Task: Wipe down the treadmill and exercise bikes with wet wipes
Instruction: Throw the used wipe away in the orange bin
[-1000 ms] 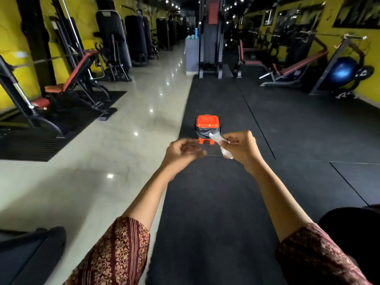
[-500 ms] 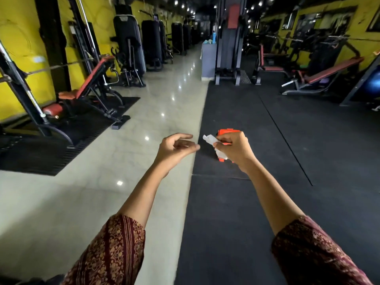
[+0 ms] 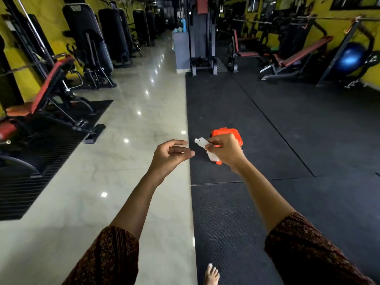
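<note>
Gym floor is split down the middle of the frame: glossy pale tile floor (image 3: 131,161) on the left with ceiling lights reflecting in it, black rubber mats (image 3: 287,140) on the right. Yellow wall (image 3: 49,33) along the left, with a row of tall black machines (image 3: 86,33) lined up in front of it. Left edge has an incline bench (image 3: 55,79) with red pads, sitting on its own ribbed dark mat (image 3: 41,151). Top centre there's a grey stand (image 3: 181,52) with a blue bottle (image 3: 183,24) on top, just beside a tall tower machine (image 3: 202,38). Upper right: a slanted red bench (image 3: 304,52) and a blue exercise ball (image 3: 351,56) near the wall.
</note>
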Demonstrator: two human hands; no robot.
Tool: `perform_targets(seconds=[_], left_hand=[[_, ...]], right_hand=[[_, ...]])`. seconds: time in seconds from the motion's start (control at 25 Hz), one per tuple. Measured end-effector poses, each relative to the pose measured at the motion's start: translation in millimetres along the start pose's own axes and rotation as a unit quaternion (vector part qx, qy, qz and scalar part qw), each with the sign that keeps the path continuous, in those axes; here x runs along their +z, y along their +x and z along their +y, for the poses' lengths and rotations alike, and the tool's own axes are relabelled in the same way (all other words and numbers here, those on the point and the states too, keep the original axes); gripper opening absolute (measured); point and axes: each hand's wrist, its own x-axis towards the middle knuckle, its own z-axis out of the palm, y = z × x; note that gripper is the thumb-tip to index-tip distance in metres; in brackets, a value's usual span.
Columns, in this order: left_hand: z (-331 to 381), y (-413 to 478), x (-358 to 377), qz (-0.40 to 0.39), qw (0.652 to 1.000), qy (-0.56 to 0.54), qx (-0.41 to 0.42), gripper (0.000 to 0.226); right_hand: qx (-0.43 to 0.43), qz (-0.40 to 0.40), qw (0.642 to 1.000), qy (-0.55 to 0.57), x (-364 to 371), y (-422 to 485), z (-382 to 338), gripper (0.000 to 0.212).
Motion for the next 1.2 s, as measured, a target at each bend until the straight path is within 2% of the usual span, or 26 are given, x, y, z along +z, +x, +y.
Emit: perform_targets(seconds=[0.28,0.44,0.68,0.96,1.2], left_hand=[[-7,163,-5,-0.011,1.0,-0.004,0.006,0.026],[-1,252,12,0.0,0.999,-0.028,0.031,0.026],[-25,364,43,-0.031,0.999,-0.033,0.002,0.027],[-44,535,101,-0.105,0.994,-0.037,0.013,0.031],[-52,656,149,-0.168,0.985,-0.036,-0.017,0.032]], right_hand=[[0.003,-0.012,0.999,-0.038,16,148,20,0.011],[0.008,0.015,0.999,-0.034,-1,232,30,0.012],[0.046,0.023,0.998,-0.037,-20,326,82,0.017],[0.08,0.08,0.992,-0.06,-54,469,145,0.013],[0.128,0.112,0.984,-0.049,-84,563,184,0.018]])
